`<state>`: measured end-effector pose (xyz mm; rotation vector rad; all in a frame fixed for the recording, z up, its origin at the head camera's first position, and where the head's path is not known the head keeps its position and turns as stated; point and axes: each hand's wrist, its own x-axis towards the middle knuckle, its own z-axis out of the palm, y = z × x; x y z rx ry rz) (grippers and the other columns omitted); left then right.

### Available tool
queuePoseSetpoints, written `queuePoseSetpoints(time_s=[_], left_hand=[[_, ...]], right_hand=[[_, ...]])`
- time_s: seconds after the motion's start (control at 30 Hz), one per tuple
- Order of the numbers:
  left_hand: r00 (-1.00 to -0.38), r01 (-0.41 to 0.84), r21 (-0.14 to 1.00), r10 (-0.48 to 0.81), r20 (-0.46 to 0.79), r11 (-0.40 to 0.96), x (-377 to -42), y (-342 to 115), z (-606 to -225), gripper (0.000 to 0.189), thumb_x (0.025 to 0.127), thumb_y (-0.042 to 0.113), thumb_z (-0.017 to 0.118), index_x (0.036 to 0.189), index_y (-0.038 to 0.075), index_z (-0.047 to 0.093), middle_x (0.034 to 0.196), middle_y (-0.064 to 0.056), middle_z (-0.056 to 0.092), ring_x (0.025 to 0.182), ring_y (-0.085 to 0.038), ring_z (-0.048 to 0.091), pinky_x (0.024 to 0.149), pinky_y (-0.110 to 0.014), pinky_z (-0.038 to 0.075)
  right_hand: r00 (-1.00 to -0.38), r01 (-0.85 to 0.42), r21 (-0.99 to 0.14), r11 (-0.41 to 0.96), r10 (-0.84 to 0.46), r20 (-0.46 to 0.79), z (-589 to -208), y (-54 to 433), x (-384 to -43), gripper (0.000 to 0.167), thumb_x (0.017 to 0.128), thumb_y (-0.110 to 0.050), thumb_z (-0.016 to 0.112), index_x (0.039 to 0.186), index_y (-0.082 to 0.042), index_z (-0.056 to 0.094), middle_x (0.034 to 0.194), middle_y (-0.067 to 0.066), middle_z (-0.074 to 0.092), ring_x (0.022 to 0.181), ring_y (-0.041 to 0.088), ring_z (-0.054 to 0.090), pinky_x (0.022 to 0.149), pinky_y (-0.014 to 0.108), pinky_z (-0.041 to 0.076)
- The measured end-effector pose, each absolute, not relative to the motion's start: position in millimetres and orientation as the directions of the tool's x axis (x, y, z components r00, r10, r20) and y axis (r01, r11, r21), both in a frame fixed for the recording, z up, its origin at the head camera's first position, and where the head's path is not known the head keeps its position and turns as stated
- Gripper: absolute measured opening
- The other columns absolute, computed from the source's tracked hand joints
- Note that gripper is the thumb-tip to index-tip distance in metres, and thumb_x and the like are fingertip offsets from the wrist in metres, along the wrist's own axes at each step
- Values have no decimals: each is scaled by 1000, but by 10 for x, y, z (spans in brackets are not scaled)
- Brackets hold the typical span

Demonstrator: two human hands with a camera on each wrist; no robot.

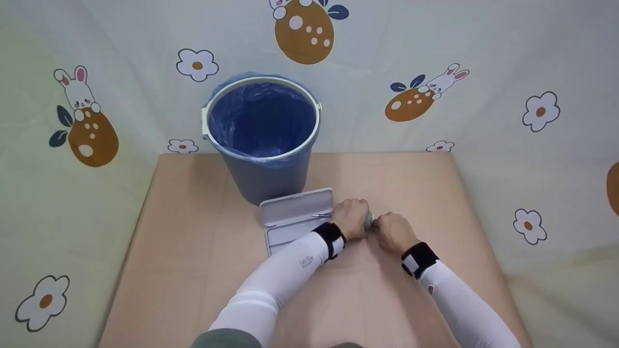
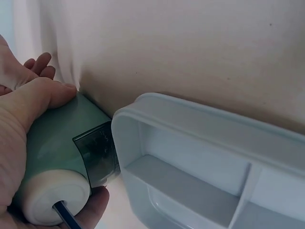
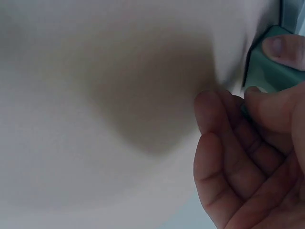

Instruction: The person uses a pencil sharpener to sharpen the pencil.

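Note:
My left hand (image 1: 351,218) grips a green pencil sharpener (image 2: 64,133) with a white round front and a dark see-through drawer. A dark pencil (image 2: 66,214) sticks out of the hole in that front. On the sharpener's other side, my right hand (image 1: 395,232) pinches a small green part (image 3: 245,110), mostly hidden by the fingers; it looks like the crank knob. Left of the left hand lies an open pale grey pencil case (image 1: 297,208), its divided tray (image 2: 190,181) close to the sharpener's drawer. A thin dark stick (image 1: 321,215) shows over the case.
A grey bin (image 1: 271,181) lined with a blue bag stands behind the case. The table (image 1: 193,270) has a peach cover. Pale patterned cloth (image 1: 358,96) hangs around its back and sides.

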<state>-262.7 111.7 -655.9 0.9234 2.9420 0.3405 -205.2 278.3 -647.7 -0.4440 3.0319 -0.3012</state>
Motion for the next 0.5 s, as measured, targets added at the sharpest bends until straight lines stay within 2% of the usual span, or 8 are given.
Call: queuePoseSetpoints(time_s=[0.17, 0.33, 0.37, 0.5], left_hand=[[-825, 554, 228, 564, 24, 801, -2615, 1108, -6510, 41, 73, 34, 93, 99, 9, 75, 97, -9, 82, 89, -30, 82, 62, -48, 64], [-827, 544, 234, 562, -14, 806, -2585, 1094, -6397, 35, 80, 30, 91, 104, 10, 77, 102, -9, 83, 94, -29, 83, 73, -45, 68], [-825, 542, 237, 564, -29, 806, -2571, 1090, -6359, 34, 81, 29, 90, 105, 9, 77, 104, -10, 84, 96, -30, 84, 78, -44, 69], [-823, 544, 239, 567, -36, 805, -2558, 1104, -6331, 29, 83, 26, 87, 105, 10, 77, 105, -10, 84, 97, -30, 83, 79, -44, 70]], right_hand=[[-941, -319, -249, 914, -338, -36, -6457, 2788, -2046, 12, 96, -3, 76, 87, -6, 83, 71, 8, 71, 64, 23, 59, 60, 49, 59], [-920, -371, -289, 882, -392, -14, -6450, 2824, -2054, 14, 96, -4, 78, 83, -8, 82, 68, 5, 70, 62, 18, 56, 58, 42, 55], [-917, -377, -292, 879, -399, -16, -6445, 2834, -2050, 15, 96, -3, 78, 83, -8, 81, 67, 4, 69, 62, 17, 54, 58, 41, 54], [-904, -403, -300, 865, -427, -17, -6413, 2877, -2038, 17, 94, 1, 76, 79, -8, 78, 64, 1, 63, 61, 13, 49, 56, 33, 47]])
